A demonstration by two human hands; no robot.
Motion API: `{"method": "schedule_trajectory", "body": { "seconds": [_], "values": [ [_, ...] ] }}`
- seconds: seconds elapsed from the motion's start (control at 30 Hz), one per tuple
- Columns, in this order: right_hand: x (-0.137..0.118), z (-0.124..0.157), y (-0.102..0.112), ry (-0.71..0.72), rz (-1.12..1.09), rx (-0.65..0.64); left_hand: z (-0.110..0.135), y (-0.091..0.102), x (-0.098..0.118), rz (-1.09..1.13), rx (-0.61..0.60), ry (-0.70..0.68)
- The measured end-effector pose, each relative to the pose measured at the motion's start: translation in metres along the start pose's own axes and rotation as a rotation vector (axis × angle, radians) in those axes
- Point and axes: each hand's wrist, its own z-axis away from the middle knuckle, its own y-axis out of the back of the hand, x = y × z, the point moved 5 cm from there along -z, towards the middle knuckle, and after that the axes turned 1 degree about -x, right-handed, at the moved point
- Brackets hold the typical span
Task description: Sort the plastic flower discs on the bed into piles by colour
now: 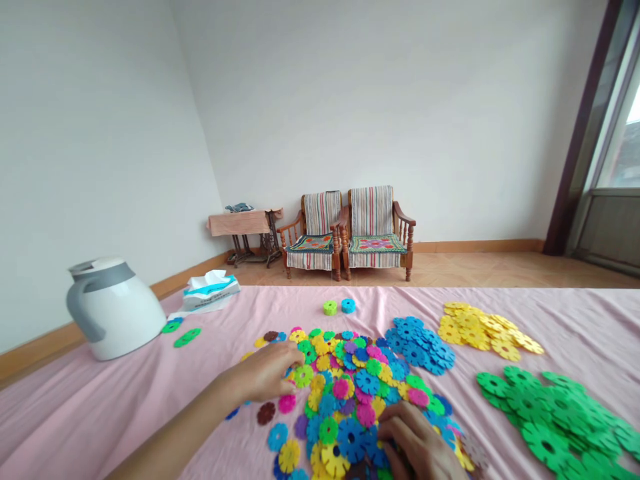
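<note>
One mixed pile (350, 387) of plastic discs lies mid-counter (125, 400). The left hand (267, 377) lays its fingers on one lime disc (303, 376) and the right hand (423, 447) curls into the pile. Whether either grips, I cannot tell. Beyond lie three sorted heaps: blue heap (420, 343), yellow heap (485, 330), green heap (550, 413).

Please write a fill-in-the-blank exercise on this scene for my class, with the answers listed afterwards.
1. The cloth under the discs is ____.
2. The white kettle stands to the ____ of the tissue pack.
3. The left hand and the right hand both touch the mixed pile; the sorted pile at the picture's right edge is all ____.
4. Against the far wall stand ____ wooden chairs.

Missing words: pink; left; green; two.
</note>
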Motion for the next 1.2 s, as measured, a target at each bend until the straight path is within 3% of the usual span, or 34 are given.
{"method": "schedule_trajectory", "body": {
  "seconds": [0.13,0.5,0.67,0.83,1.07,1.2],
  "values": [
    [0.000,-0.001,0.001,-0.004,-0.032,-0.002,-0.004,-0.009,-0.002,-0.021,0.031,0.068],
    [-0.003,-0.001,0.008,-0.018,-0.066,0.037,-0.023,-0.017,-0.008,-0.018,0.001,0.076],
    [0.000,0.003,0.004,-0.053,-0.090,0.057,-0.020,-0.019,0.003,-0.086,0.052,0.040],
    [0.002,0.004,0.003,-0.035,-0.072,-0.006,-0.017,-0.021,0.003,-0.024,0.078,0.008],
    [0.002,0.000,0.003,-0.025,-0.048,-0.029,-0.021,-0.019,-0.004,-0.034,-0.023,0.066],
    [0.002,0.000,0.004,-0.033,-0.065,-0.016,-0.019,-0.018,0.002,-0.060,0.044,0.053]
  ]
}}
